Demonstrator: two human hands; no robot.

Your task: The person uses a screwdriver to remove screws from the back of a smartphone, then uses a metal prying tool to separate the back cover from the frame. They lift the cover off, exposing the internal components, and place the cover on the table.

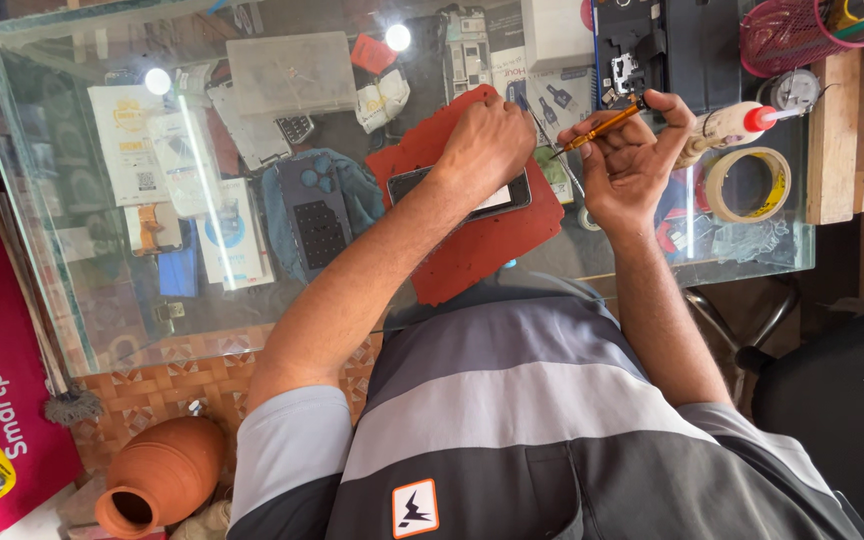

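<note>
Pressing down with the left hand (492, 140), fingers curled, on a dark phone (462, 195) lying on a red mat (472, 245) atop the glass surface (82, 330). Pinching a slim orange screwdriver (602, 127) in the closed right hand (627, 160), just right of the mat, tip angling toward the phone. Sitting farther right of the mat: a roll of yellow tape (748, 184) and a red-capped bottle (737, 125); resting left of it, a dark perforated panel (317, 215) on blue cloth.
</note>
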